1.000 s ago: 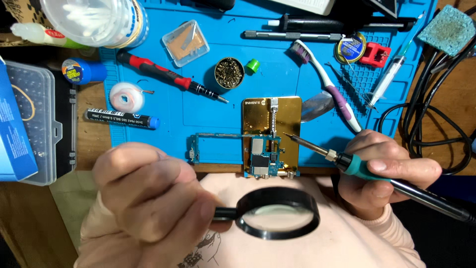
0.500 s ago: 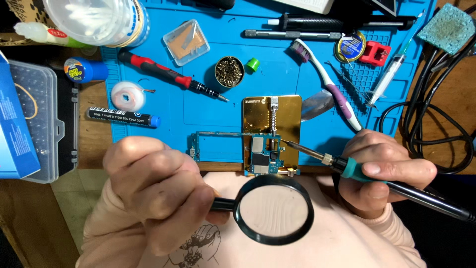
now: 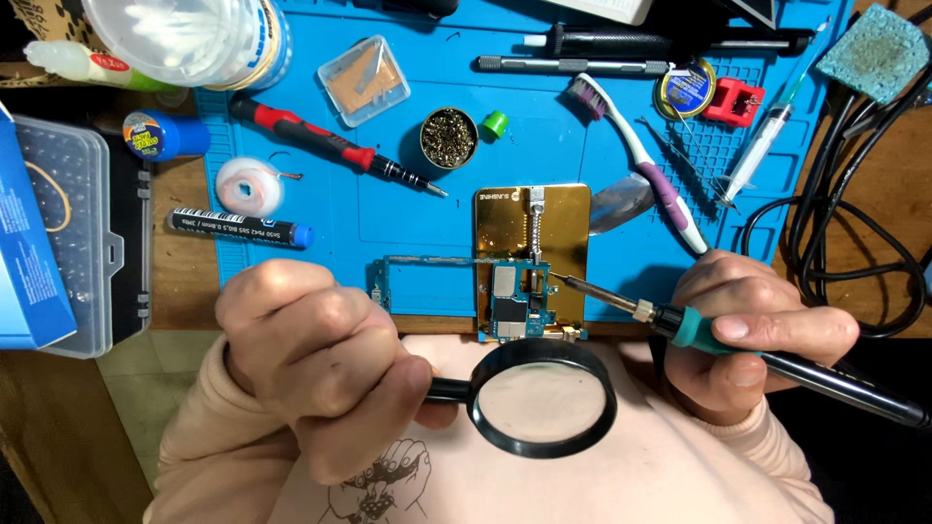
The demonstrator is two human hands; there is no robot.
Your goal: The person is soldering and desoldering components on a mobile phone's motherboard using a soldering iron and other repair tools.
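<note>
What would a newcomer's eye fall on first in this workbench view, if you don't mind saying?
Probably the black magnifying glass, held low in the middle by the left hand. Beside it the right hand holds a soldering iron, its tip at the circuit board clamped on a gold holder on the blue mat.

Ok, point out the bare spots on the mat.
Free: blue mat between red screwdriver and thin frame. Crowded: top right, with toothbrush, syringe and red clip.
</note>
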